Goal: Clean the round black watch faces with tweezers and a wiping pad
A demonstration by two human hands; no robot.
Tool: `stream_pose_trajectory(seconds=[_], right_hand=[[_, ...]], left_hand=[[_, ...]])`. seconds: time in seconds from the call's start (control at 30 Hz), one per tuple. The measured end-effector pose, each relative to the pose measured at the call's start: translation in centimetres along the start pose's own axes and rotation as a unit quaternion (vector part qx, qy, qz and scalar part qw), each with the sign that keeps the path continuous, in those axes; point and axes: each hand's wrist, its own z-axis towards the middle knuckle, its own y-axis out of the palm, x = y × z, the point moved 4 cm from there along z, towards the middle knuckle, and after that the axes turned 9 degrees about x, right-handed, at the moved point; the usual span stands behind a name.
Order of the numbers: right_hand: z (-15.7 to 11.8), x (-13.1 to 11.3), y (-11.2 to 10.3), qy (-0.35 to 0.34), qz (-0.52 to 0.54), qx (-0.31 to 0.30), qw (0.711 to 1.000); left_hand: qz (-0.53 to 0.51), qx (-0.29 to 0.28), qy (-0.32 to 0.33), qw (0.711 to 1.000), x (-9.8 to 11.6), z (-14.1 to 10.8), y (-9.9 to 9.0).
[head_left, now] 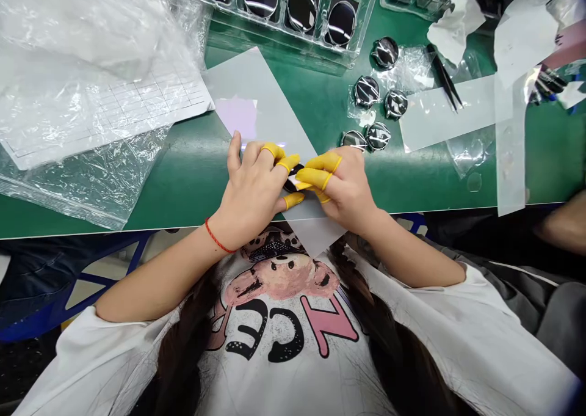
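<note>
Near the counter's [192, 190] front edge, the left hand [256, 184] grips a dark disc [289, 186]; the right hand [345, 181] pinches its side, apparently surface work, calling next for steadiness.

You wear a white shirt [284, 385] with a pink cartoon [284, 275], pink and black letters [298, 336] beside it, a red cord [214, 237] to its left, yellow finger cots [314, 176].

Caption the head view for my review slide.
Left hand and right hand, wearing yellow finger cots, hold a small dark piece over a translucent sheet on a green table.
</note>
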Motion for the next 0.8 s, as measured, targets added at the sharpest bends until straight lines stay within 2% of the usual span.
stream_pose_trajectory(seconds=[0.07,0.2,0.33,0.43,0.57,0.67,0.73,0.8], right_hand=[[-0.5,-0.4,0.2,-0.052,-0.007,0.007,0.999],[-2.1,-2.5,-0.2,-0.140,-0.049,0.072,0.986],[-2.3,-3.7,-0.8,-0.124,-0.068,0.067,0.988],[-1.4,-2.9,-1.3,-0.108,-0.053,0.079,0.990],[-0.2,-0.1,-1.6,-0.066,-0.004,0.092,0.994],[-0.2,0.4,-1.1,-0.120,0.001,0.077,0.990],[-0.9,0.0,-0.9,-0.172,-0.016,0.086,0.981],[-1.8,-0.6,-0.9,-0.192,-0.030,0.099,0.976]], left_hand=[[-0.006,0.001,-0.004,1.000,0.0,0.0,0.0],[-0.011,-0.002,-0.004,1.000,0.0,-0.1,0.0],[0.008,0.003,0.005,1.000,0.1,-0.1,-0.1],[0.020,-0.001,0.013,1.000,0.1,-0.1,-0.1],[0.010,-0.002,0.014,1.000,0.1,0.1,0.1],[0.000,-0.005,0.013,1.000,-0.1,0.0,0.3],[0.003,-0.004,0.016,1.000,-0.2,-0.1,0.4],[0.013,-0.003,0.023,1.000,-0.3,-0.1,0.4]])
